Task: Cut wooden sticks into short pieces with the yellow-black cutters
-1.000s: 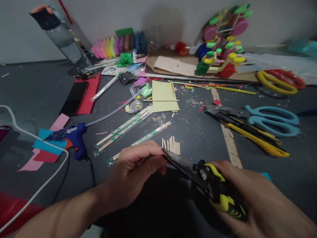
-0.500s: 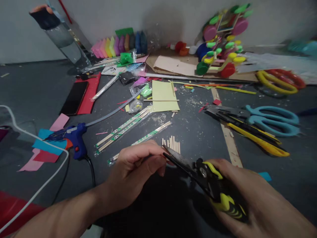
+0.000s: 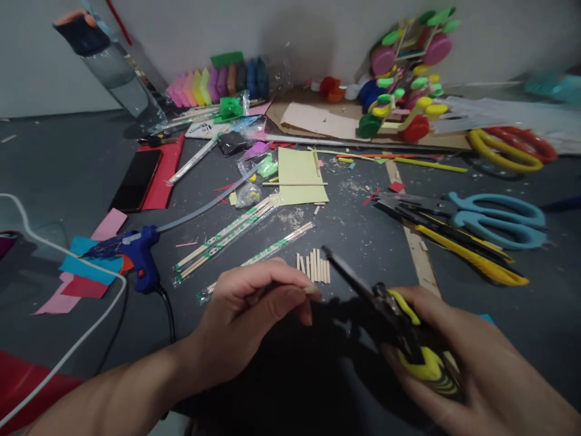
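Observation:
My left hand [image 3: 258, 312] is closed in a pinch on a thin wooden stick [image 3: 312, 290], whose pale end shows past the fingertips. My right hand [image 3: 481, 363] wraps around the black and yellow handles of a pair of hand shears [image 3: 426, 363]. The dark blades point up and left, apart from the stick and blurred at the tip. Just beyond the left fingertips, several short cut stick pieces [image 3: 314, 266] lie side by side in a row on the dark table.
Packaged chopsticks [image 3: 227, 233] and a blue glue gun [image 3: 143, 257] lie to the left, with a white cable crossing there. Blue-handled scissors [image 3: 499, 221] and a yellow cutter knife [image 3: 472, 254] are on the right. Farther back are yellow paper [image 3: 299, 172], a bottle [image 3: 120, 72] and colourful wheeled models [image 3: 399, 115].
The shears have moved right, away from my left fingertips, and their blades now point more steeply upward. My left hand stays nearly in place, with the stick end now showing.

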A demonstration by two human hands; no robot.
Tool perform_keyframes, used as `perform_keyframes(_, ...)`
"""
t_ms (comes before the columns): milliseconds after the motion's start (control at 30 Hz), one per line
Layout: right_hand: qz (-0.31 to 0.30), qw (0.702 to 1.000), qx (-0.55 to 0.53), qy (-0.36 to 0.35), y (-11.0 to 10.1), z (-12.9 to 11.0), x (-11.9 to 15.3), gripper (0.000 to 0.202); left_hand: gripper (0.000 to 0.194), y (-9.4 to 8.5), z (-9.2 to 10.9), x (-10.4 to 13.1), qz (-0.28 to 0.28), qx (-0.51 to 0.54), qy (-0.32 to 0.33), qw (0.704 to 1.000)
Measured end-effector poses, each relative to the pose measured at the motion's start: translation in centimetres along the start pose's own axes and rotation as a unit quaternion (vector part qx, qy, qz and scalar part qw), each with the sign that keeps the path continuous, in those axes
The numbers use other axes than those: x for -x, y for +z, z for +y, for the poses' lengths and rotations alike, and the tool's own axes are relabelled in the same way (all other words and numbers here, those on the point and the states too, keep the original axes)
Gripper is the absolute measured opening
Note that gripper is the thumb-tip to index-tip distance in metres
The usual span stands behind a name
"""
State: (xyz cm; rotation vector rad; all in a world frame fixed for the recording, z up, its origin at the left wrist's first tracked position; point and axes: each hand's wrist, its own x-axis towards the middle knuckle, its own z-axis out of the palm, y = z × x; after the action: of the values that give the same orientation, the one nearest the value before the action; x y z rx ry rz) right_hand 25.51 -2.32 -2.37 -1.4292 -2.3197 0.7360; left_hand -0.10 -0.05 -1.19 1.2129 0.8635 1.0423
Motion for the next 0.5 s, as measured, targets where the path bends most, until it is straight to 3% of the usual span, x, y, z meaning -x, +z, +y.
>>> perform_keyframes(200, 0.042, 0.999, 0.015, -0.015, -0.2, -0.2, -0.8, 0.028, 0.009, 0.3, -0.1, -0.1, -0.001, 0.059, -0.008, 0.998)
perform_keyframes(367, 0.078, 0.995, 0.068, 0.01, -0.1, 0.4, -1.1, 0.023, 0.01, -0.2, -0.3, 0.0, 0.003, -0.04, 0.059, 0.997)
perform_keyframes(500, 0.12, 0.979, 0.158, 0.043, -0.3, 1.3, -1.4, 0.031, 0.009, -0.4, -0.2, -0.2, 0.002, -0.041, 0.067, 0.997)
